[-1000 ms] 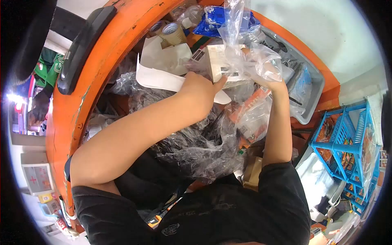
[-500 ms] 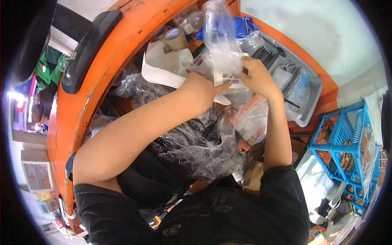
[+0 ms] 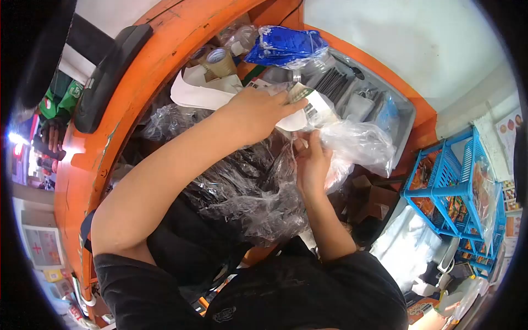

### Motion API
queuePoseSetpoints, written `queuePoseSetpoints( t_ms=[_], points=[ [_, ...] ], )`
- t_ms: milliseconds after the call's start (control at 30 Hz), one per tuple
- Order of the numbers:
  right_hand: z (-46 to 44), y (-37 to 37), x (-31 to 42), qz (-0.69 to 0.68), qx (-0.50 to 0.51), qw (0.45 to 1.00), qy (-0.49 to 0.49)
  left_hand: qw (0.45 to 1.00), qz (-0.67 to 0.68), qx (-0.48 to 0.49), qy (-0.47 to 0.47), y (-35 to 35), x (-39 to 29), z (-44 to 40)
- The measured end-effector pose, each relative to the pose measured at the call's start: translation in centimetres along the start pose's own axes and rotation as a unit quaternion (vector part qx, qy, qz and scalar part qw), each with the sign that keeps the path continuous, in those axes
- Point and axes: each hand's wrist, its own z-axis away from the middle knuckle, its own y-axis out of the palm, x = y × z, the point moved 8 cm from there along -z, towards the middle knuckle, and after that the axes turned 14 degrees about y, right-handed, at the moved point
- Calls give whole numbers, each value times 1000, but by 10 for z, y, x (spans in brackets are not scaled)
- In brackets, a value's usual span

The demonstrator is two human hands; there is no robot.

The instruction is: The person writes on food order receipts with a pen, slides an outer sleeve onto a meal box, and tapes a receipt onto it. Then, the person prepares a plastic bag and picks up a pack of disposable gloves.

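Note:
My left hand [image 3: 254, 116] is closed on the edge of a small packet [image 3: 320, 111] with a white printed label and a barcode. Just below it, my right hand [image 3: 313, 164] pinches a clear plastic bag [image 3: 360, 144], which spreads out to the right and meets the packet. Whether packet and bag are one piece I cannot tell. Crumpled clear and dark plastic wrap [image 3: 253, 190] lies beneath both hands. A white paper piece [image 3: 201, 94] sits beside my left hand.
Rolls of tape [image 3: 221, 61] and blue plastic packages [image 3: 286, 45] lie farther back. A grey tray [image 3: 404, 132] holds dark sticks and wrapped items. The orange counter [image 3: 129, 104] curves along the left. At the right stands a blue basket rack [image 3: 443, 187]; cardboard boxes [image 3: 379, 201] are nearer.
The clear bag has swung from upright above my hands down to the right. My right hand has moved down and left, and the barcode label now faces up. The view has shifted slightly.

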Motion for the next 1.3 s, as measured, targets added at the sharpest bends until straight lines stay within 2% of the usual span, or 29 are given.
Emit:
queuePoseSetpoints(
  t_ms=[67,167,267,300,333,400,467,500,567,667,767,833,867,967,1000,1067,1133,1200,1267,1300],
  points=[
    [0,9,4,-4,45,998,-37,1000,1,7,-1,-2,-1,-1],
    [0,11,3,5,36,999,-30,1000,-6,-6,6,-1,0,1],
    [5,12,2,23,3,1000,19,1000,-5,-14,-4,-5,0,5],
    [1,8,0,82,-7,996,27,1000,-5,-14,-11,-14,-1,8],
    [-8,-1,-2,140,-17,989,35,997,37,27,-60,-15,7,10],
    [-16,6,12,248,-31,968,-14,973,123,113,-162,-39,17,21],
    [-23,41,46,338,-38,931,-135,985,66,67,-146,-83,19,36],
    [-36,53,57,433,-27,860,-269,989,35,43,-136,-99,20,46],
    [-36,105,72,512,19,782,-355,988,-15,-121,-97,-135,9,83],
    [-63,145,50,601,38,694,-394,981,-15,-54,-184,-156,-21,122],
    [-111,148,-14,727,45,622,-288,978,-10,-58,-199,-161,-56,156],
    [-129,149,-35,757,57,593,-268,973,40,-45,-224,-163,-79,168],
    [-135,153,-40,772,62,577,-260,982,21,-78,-173,-170,-95,169],
    [-137,160,-44,779,116,565,-247,984,55,-43,-162,-181,-126,176],
    [-129,159,-31,755,132,601,-227,984,74,-21,-158,-181,-135,180],
    [-96,142,16,646,143,719,-212,985,104,-15,-135,-175,-149,195],
    [-49,119,72,592,115,772,-203,980,139,-5,-143,-165,-162,209],
    [-11,80,104,690,42,652,-311,974,190,-1,-121,-158,-175,220],
    [-3,12,82,849,-21,492,-191,961,265,-4,-82,-153,-185,227],
    [8,-9,67,847,-29,487,-210,953,295,-4,-73,-150,-188,228]
  ],
)
